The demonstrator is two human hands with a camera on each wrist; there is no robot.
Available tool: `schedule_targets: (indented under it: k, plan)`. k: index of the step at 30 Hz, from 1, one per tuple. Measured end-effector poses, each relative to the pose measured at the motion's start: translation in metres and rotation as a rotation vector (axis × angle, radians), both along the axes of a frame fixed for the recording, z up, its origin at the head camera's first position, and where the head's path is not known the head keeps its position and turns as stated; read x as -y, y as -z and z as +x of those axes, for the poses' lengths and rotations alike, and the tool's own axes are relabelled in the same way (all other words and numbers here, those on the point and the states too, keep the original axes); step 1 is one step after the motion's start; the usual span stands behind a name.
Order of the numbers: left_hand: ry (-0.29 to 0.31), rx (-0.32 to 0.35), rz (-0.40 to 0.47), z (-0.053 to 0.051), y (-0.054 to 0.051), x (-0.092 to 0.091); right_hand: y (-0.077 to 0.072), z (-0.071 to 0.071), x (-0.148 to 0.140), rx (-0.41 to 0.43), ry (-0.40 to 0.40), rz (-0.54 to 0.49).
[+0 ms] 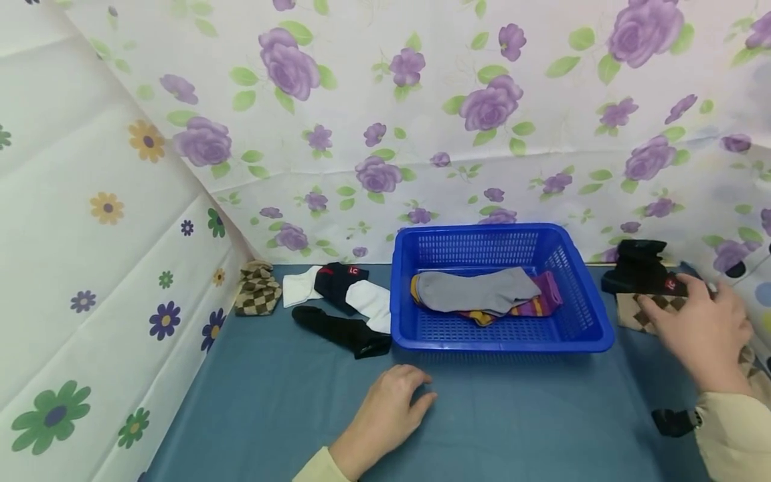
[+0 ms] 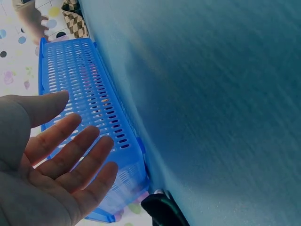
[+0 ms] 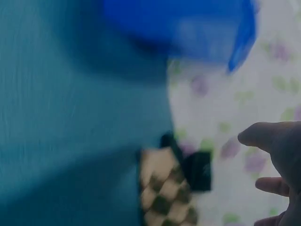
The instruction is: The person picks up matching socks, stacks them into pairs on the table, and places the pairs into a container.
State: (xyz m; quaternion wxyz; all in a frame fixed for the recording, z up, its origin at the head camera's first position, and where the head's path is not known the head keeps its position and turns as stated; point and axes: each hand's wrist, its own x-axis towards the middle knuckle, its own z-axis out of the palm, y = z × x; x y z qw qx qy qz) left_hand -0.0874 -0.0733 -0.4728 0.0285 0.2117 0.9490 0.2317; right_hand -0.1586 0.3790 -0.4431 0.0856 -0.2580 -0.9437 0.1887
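My right hand (image 1: 705, 328) hovers at the far right over a brown checkered sock (image 1: 629, 311) and a black sock (image 1: 638, 274) with a red label. In the right wrist view its fingers are spread and hold nothing, apart from the blurred checkered sock. My left hand (image 1: 388, 405) is held in front of the blue basket (image 1: 502, 346), fingers loosely bent and nothing in them; the left wrist view shows the palm. Inside the basket, a grey sock (image 1: 476, 291) lies on purple and yellow striped socks (image 1: 545, 294).
Left of the basket lie another checkered sock (image 1: 258, 294), white socks (image 1: 299, 286), a navy sock (image 1: 334, 284) with a red label and a black sock (image 1: 337, 329). A small black item (image 1: 673, 423) is by the right sleeve. Flowered cloth (image 1: 337, 147) hangs behind the blue-green table surface (image 1: 271, 415).
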Motion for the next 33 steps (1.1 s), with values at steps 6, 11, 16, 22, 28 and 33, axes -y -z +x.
schedule_targets:
  k: [6, 11, 16, 22, 28, 33]
  plan:
    - [0.018, 0.017, -0.029, -0.001, 0.001, 0.001, 0.023, -0.008, -0.039, 0.15, 0.086, -0.074]
    - [0.023, 0.017, -0.067, -0.004, -0.001, 0.006, 0.036, -0.011, -0.048, 0.307, 0.078, -0.105]
    - [0.023, 0.022, -0.075, -0.007, -0.001, 0.009, 0.045, -0.01, -0.044, 0.362, 0.077, -0.066]
    - [0.018, 0.016, -0.071, -0.005, -0.002, 0.009, 0.048, -0.004, -0.044, 0.277, 0.064, 0.022]
    - [0.017, 0.005, -0.063, -0.006, -0.005, 0.008, 0.035, 0.001, -0.037, 0.065, 0.039, -0.042]
    - [0.014, 0.001, -0.06, -0.006, -0.007, 0.008, 0.007, 0.001, -0.018, -0.06, 0.013, -0.03]
